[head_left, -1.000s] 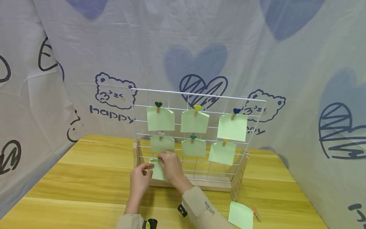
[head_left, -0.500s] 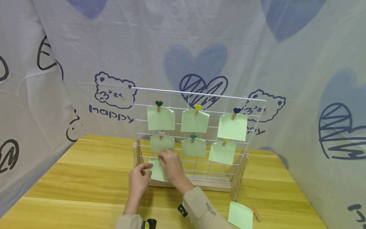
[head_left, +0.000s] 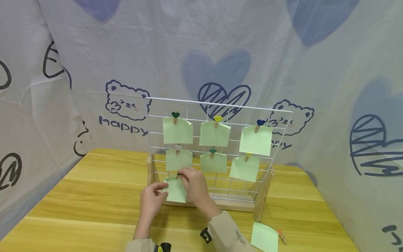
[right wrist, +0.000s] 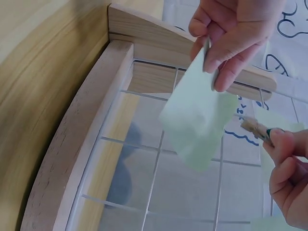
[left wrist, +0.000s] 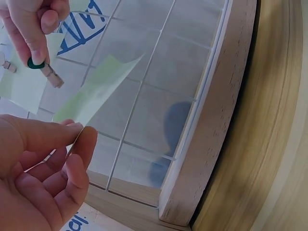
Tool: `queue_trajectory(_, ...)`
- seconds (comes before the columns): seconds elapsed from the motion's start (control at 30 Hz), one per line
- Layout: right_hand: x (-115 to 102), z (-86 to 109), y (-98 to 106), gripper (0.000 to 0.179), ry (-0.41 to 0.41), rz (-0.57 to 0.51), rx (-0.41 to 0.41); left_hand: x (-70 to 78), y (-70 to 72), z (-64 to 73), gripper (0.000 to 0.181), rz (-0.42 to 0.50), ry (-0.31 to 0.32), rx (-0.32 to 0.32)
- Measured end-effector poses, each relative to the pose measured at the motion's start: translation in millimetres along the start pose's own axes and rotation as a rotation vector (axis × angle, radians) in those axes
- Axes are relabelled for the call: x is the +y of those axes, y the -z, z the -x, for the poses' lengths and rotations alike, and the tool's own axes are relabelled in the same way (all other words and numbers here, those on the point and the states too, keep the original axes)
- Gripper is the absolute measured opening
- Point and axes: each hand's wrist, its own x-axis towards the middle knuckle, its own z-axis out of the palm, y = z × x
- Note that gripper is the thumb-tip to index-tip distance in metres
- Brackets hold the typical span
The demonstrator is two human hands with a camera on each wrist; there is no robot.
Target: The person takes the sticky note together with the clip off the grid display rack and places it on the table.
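Observation:
My left hand [head_left: 152, 199] pinches a light green sticky note [head_left: 175, 190] by its left edge, between thumb and fingers. The note hangs in front of the lower left of a white wire grid [head_left: 217, 182], its free side bent in the left wrist view [left wrist: 101, 86]. A small wooden clothespin [left wrist: 53, 77] with a dark green heart is pinched in my right hand [head_left: 196, 185]. In both wrist views the clothespin is apart from the note, its tip pointing toward the grid. On the grid above, several green notes [head_left: 177, 131] hang from heart clothespins.
The grid stands in a wooden base [head_left: 220, 203] on a wood-grain table [head_left: 94, 210]. Another green note [head_left: 264, 237] lies at the front right, with an orange-topped clothespin [head_left: 282, 236] beside it. A printed curtain [head_left: 157, 45] hangs behind.
My right hand has shifted a little right and down, so the clothespin's green heart now shows. The held note has moved slightly lower, and more of it is visible.

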Motion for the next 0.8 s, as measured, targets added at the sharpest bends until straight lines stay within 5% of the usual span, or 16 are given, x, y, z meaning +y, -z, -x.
queue_trajectory(0.4,3,6.8,13,0.007,-0.062,-0.026,-0.041,3.1,-1.5,4.3,0.018,0.033,-0.008,-0.062)
queue_trajectory(0.8,10,19.8,21,0.011,-0.124,-0.204,-0.007,5.5,-2.3,7.9,0.019,0.053,0.016,-0.069)
